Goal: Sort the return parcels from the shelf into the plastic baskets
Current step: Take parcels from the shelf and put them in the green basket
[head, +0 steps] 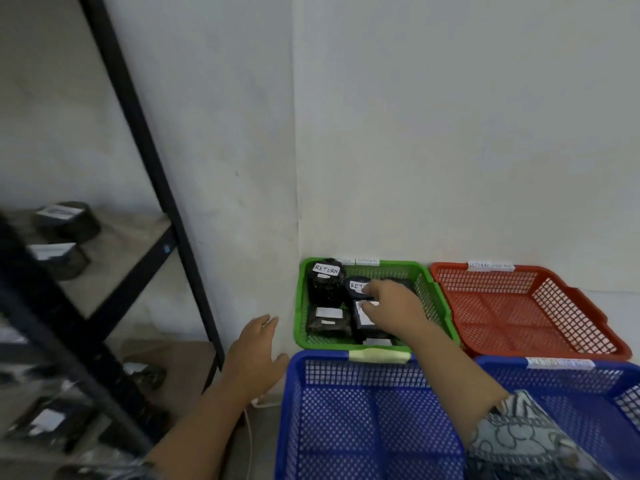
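Observation:
A green basket [429, 282] stands against the wall and holds several black parcels with white RETURN labels [325, 270]. My right hand [391, 306] reaches into it, fingers curled over a black parcel [363, 322] at the basket's front. Whether the fingers still grip that parcel cannot be told. My left hand [256, 351] hovers open to the left of the baskets, holding nothing. More black parcels [67, 220] lie on the black metal shelf [138, 268] at the left.
An orange basket [526, 306] sits right of the green one. Two blue baskets [367, 420] [588, 386] stand in front, nearest me. Labels are taped on the basket rims. A white cable lies on the floor by the shelf post [152, 161].

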